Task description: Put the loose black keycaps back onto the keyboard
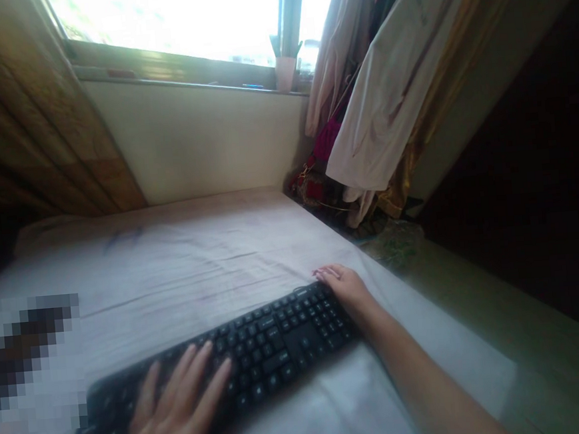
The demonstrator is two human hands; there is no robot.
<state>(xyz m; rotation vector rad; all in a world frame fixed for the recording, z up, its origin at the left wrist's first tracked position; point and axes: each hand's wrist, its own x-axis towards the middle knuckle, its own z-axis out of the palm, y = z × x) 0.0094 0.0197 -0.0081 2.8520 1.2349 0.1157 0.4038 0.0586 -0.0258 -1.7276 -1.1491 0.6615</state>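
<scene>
A black computer keyboard [266, 342] lies at a slant across the white bed sheet, its right end farther from me. My left hand [171, 407] rests palm down over the left part of the keys, its fingers spread and stretched out. At the other end, my right hand [348, 289] is closed around the keyboard's upper right corner, fingertips bent over the far edge. The thumb of that hand is hidden. Part of the keyboard's left side is covered by my left hand.
The white sheet [183, 265] covers a bed reaching to the wall under a bright window [169, 26]. A small potted plant [285, 70] stands on the sill. Clothes [385, 102] hang beyond the bed's right edge, above a tiled floor [477, 302]. A pixelated patch hides something at left.
</scene>
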